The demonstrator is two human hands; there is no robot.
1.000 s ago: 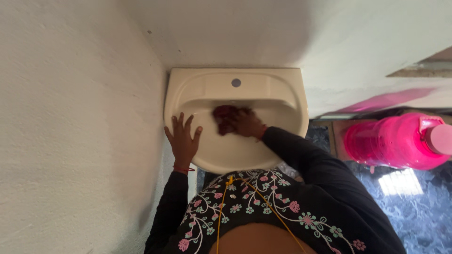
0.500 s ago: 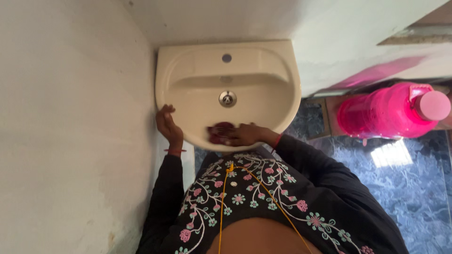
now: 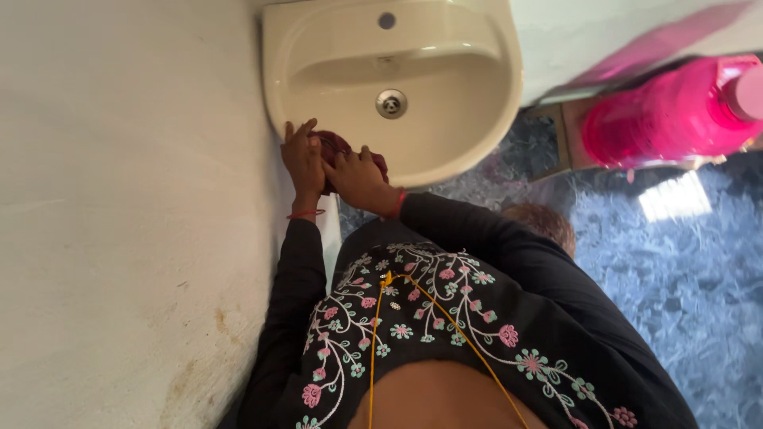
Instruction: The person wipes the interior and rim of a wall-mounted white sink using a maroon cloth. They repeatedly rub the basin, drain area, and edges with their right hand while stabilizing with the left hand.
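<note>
While both hands (image 3: 334,167) press it, a crumpled maroon cloth (image 3: 334,145) meets the glossy basin (image 3: 445,119).

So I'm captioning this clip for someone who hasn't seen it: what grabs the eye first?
Both hands meet at the near-left rim of the cream wash basin: the left hand and right hand press a dark red cloth between them. To the right, a bright pink plastic jug lies above the blue marbled floor.
</note>
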